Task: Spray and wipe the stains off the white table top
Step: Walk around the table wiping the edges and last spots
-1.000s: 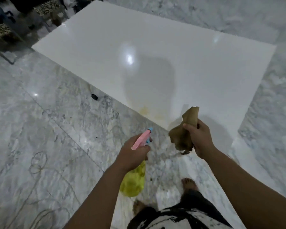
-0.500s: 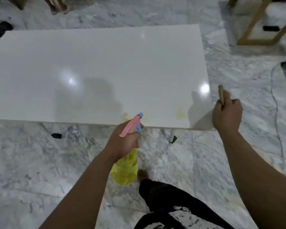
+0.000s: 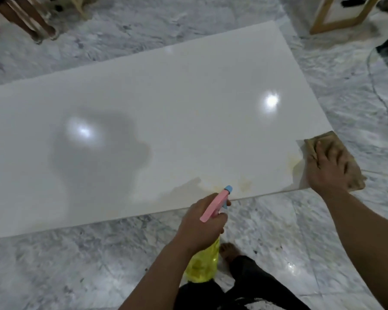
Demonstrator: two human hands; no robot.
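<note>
The white table top (image 3: 166, 104) fills the middle of the view, low over the marble floor. Faint yellowish stains (image 3: 244, 184) lie along its near edge, and another smear (image 3: 292, 161) sits beside the near right corner. My left hand (image 3: 202, 222) grips a spray bottle (image 3: 203, 262) with a yellow body and a pink head, its blue nozzle pointing at the near-edge stains. My right hand (image 3: 327, 168) lies flat with fingers spread on a brown cloth (image 3: 349, 166), pressing it on the table's near right corner.
Grey marble floor (image 3: 76, 265) surrounds the table. A wooden frame (image 3: 336, 21) stands at the back right, wooden legs (image 3: 31, 25) at the back left. A cable (image 3: 383, 121) runs along the floor on the right. My bare foot (image 3: 230, 250) is just under the table's near edge.
My right hand has come down from beside the table corner and spread the cloth flat on that corner. The spray bottle stays aimed at the near edge. My view has shifted closer and rightward.
</note>
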